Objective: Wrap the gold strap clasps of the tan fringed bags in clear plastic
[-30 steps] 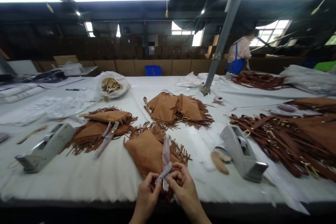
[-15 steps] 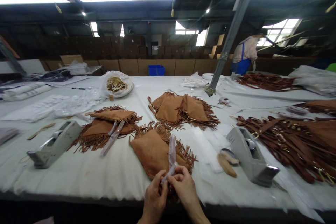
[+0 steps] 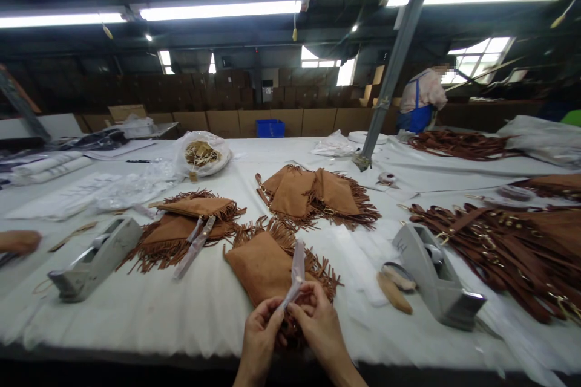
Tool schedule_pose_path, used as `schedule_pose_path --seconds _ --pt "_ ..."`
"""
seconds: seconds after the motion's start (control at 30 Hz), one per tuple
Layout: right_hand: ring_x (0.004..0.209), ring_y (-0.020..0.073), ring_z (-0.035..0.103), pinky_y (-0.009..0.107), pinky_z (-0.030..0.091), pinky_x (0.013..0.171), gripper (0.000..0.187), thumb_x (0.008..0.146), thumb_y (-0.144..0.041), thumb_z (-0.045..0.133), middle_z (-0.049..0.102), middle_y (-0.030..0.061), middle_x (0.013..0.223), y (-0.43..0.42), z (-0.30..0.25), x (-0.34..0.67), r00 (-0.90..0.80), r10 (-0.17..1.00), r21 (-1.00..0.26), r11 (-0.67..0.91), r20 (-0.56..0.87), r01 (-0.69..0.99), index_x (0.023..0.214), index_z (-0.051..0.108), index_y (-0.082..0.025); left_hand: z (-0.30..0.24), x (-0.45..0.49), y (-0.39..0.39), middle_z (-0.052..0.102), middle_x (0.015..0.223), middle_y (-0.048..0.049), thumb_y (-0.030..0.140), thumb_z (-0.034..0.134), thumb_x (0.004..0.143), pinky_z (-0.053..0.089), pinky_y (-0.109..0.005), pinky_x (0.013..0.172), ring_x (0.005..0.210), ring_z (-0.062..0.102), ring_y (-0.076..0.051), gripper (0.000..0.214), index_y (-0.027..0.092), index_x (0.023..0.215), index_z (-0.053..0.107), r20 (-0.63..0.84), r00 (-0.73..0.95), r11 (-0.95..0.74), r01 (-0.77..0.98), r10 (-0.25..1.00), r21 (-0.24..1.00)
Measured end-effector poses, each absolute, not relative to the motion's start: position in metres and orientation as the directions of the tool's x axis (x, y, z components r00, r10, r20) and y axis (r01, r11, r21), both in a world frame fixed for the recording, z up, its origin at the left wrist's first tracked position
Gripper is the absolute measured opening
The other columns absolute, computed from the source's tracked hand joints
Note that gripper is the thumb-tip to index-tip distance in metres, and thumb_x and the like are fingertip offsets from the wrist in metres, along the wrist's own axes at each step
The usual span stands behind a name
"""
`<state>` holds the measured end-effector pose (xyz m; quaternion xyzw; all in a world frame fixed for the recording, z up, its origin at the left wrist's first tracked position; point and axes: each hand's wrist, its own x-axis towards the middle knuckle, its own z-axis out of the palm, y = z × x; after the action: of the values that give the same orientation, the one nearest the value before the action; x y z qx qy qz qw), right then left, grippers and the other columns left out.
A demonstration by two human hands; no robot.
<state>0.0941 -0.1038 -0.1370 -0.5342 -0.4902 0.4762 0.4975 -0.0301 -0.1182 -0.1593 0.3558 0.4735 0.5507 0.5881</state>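
A tan suede pouch with fringe point(image 3: 258, 263) lies at the front of the table, right before me. A narrow translucent plastic sleeve point(image 3: 298, 261) runs up from its near edge. My left hand point(image 3: 259, 334) pinches the lower end of this sleeve between thumb and fingers. Close beside it, my right hand point(image 3: 319, 321) is closed on the same sleeve, just to the right. Brown fringe shows below and between the hands. Exactly what sits inside the sleeve at my fingertips is hidden.
Fringed pouches point(image 3: 181, 227) lie left, others point(image 3: 295, 190) behind. Grey tape dispensers stand left point(image 3: 97, 260) and right point(image 3: 436, 275). Brown straps point(image 3: 494, 248) with metal clasps are piled right. A metal post point(image 3: 394, 66) rises behind. Another person's hand point(image 3: 18, 242) shows at the left edge.
My hands have shifted slightly, still holding the plastic sleeve; its lower part is drawn a bit straighter. Another person's hand has come in at the left edge. The view has tilted up slightly.
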Motion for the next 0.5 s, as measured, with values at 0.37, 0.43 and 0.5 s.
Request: schedule_pose_path --seconds 0.37,0.43,0.5 --pt "0.071 0.0215 0.068 0.029 0.050 0.066 0.029 0.082 -0.038 0.048 0.072 0.0037 0.077 -0.108 -0.125 0.110 0.185 0.978 -0.941 0.033 0.100 0.336 0.104 0.055 -0.021 -0.162 -0.025 -0.125 0.071 0.070 -0.0033 0.048 0.074 0.067 0.041 -0.015 0.036 0.040 0.052 -0.006 0.046 0.013 0.095 0.069 -0.121 -0.275 0.037 -0.291 0.954 0.956" --pt "0.074 0.0219 0.068 0.030 0.051 0.070 0.038 0.081 -0.039 0.051 0.073 0.0049 0.079 -0.115 -0.123 0.104 0.123 0.991 -0.969 0.021 0.053 0.247 0.113 0.053 -0.018 -0.165 -0.022 -0.127 0.074 0.078 -0.0063 0.048 0.071 0.070 0.052 -0.019 0.048 0.055 0.065 -0.013 0.043 0.014 0.097 0.069 -0.073 -0.263 0.006 -0.245 0.962 0.970" --pt "0.079 0.0224 0.068 0.031 0.051 0.074 0.047 0.078 -0.038 0.055 0.073 0.0063 0.082 -0.119 -0.123 0.094 0.073 0.997 -0.988 0.012 0.023 0.154 0.119 0.051 -0.016 -0.167 -0.023 -0.127 0.075 0.089 -0.0087 0.048 0.067 0.074 0.058 -0.024 0.067 0.077 0.071 -0.020 0.041 0.016 0.098 0.069 -0.018 -0.225 -0.026 -0.192 0.974 0.981"
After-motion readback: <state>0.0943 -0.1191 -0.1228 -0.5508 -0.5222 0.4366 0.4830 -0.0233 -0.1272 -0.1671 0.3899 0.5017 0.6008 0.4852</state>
